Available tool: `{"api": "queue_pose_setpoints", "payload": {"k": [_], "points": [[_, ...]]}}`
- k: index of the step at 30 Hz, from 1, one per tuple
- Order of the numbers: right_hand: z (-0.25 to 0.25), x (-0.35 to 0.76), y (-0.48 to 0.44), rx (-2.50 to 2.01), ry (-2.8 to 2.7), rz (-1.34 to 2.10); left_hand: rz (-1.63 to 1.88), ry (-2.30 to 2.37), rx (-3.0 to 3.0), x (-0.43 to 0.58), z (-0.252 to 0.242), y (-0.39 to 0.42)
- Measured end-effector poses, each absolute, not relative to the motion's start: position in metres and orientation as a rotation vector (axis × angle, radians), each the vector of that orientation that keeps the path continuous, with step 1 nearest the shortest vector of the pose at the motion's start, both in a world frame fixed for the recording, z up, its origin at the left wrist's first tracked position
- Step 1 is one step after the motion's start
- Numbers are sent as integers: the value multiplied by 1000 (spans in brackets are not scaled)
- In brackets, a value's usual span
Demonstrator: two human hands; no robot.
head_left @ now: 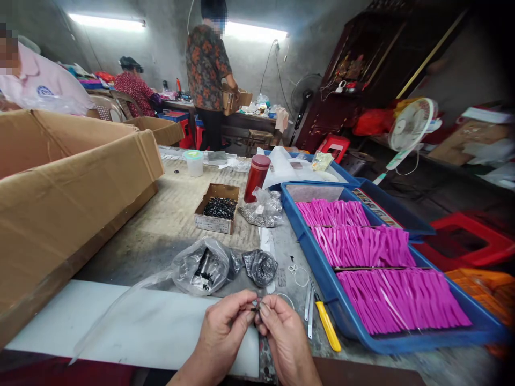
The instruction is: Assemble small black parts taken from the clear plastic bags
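Observation:
My left hand and my right hand meet at the table's near edge, fingertips pinched together on a tiny dark part held between them. Just beyond them lie two clear plastic bags of small black parts, a larger bag and a smaller bag. To the right of my right hand rest a yellow-handled tool and metal tweezers. A blue tray filled with rows of pink plastic strips stands on the right.
A big open cardboard box fills the left side. A small carton of black parts, a red bottle, a white cup and a bag of silver parts sit mid-table. Other people work at the back; a fan stands to the right.

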State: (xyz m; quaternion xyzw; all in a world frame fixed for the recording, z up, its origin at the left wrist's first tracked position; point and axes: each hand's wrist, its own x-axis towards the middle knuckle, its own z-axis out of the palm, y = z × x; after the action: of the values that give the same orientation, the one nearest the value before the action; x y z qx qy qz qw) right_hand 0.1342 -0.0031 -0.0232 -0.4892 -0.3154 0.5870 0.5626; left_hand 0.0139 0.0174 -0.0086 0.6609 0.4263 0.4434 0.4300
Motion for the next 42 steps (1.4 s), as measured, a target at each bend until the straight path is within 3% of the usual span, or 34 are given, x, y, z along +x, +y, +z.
{"api": "queue_pose_setpoints", "payload": {"k": [14,42], "points": [[-9,135,2,-1320,-875,1312,1139,1111,1985,13,-4,21],[-5,131,9,-1394,-862,1283,1079,1136,2015,11,-3,27]]}}
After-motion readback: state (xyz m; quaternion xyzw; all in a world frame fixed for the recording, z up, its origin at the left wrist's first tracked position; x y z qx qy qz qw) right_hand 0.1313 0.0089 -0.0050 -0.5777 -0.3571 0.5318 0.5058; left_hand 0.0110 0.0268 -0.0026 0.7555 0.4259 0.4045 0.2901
